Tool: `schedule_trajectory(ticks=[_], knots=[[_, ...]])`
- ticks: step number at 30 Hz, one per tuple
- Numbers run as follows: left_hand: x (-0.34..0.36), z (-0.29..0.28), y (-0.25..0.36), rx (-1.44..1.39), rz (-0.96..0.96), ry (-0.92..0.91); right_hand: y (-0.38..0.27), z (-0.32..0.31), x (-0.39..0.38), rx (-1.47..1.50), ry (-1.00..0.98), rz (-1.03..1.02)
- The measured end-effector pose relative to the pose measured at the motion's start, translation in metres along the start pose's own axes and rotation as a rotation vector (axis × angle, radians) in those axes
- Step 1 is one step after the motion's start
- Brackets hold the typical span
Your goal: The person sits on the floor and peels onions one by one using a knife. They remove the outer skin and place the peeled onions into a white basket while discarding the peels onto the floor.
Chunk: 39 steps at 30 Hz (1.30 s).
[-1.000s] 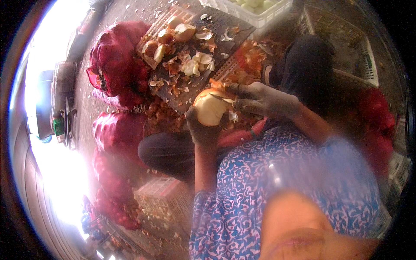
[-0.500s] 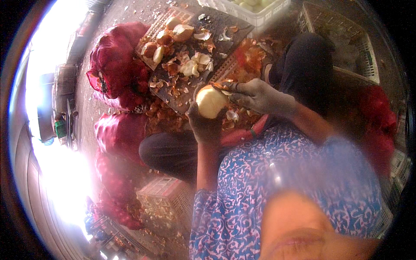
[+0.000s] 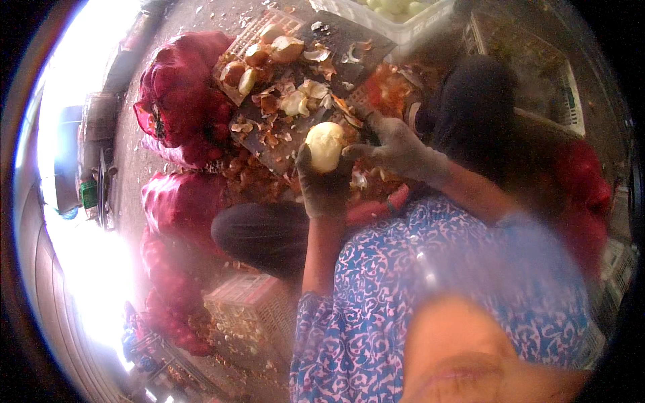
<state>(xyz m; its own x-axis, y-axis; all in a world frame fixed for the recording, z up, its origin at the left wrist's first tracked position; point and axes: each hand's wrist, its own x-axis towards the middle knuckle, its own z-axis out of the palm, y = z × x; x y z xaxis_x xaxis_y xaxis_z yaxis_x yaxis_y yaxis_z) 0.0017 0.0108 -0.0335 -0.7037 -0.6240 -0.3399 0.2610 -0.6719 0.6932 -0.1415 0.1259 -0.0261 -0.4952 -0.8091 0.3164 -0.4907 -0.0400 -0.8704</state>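
Note:
A pale, peeled onion (image 3: 325, 144) rests in my left hand (image 3: 322, 188), whose gloved, dirt-darkened fingers and thumb cup it from below and from the sides. To the right of it is my right hand (image 3: 406, 151), also in a dark glove. Its thumb reaches to the onion's right side, and its upper fingers are curled a little farther away. At those fingertips a thin strip (image 3: 347, 111), partly orange-brown, sticks out toward the far left; I cannot tell whether it is skin, a blade or both. Beyond my hands, loose onion skins (image 3: 293, 103) litter a dark board (image 3: 272, 154).
Several unpeeled onions (image 3: 287, 49) sit at the board's far left, by a crate (image 3: 269, 23). Red mesh sacks (image 3: 181, 87) stand at the left. A white crate (image 3: 420, 27) with pale onions is at the back; another crate (image 3: 571, 101) stands far right. An upturned crate (image 3: 242, 295) lies near left.
My right hand has drawn back from the onion's top, and its thumb has dropped to the onion's side. The onion has turned in my left hand and shows more bare pale surface.

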Motion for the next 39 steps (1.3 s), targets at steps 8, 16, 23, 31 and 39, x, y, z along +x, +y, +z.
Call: schedule_trajectory(ticks=[8,16,23,31,39], knots=[[-0.003,0.009,-0.004,0.066,0.058,0.01,-0.002,-0.025,0.006,0.144,0.233,0.241],[-0.001,-0.012,-0.004,0.4,0.244,0.028,-0.007,-0.027,-0.003,0.243,-0.245,0.114],[0.01,-0.042,-0.019,0.928,0.466,0.039,-0.029,-0.029,-0.007,0.309,-0.482,0.213],[0.004,-0.016,-0.004,0.66,0.338,-0.073,-0.015,-0.011,-0.007,0.25,-0.198,-0.082],[0.011,-0.011,0.016,0.672,0.174,-0.299,-0.01,-0.009,-0.009,0.112,-0.241,0.073]])
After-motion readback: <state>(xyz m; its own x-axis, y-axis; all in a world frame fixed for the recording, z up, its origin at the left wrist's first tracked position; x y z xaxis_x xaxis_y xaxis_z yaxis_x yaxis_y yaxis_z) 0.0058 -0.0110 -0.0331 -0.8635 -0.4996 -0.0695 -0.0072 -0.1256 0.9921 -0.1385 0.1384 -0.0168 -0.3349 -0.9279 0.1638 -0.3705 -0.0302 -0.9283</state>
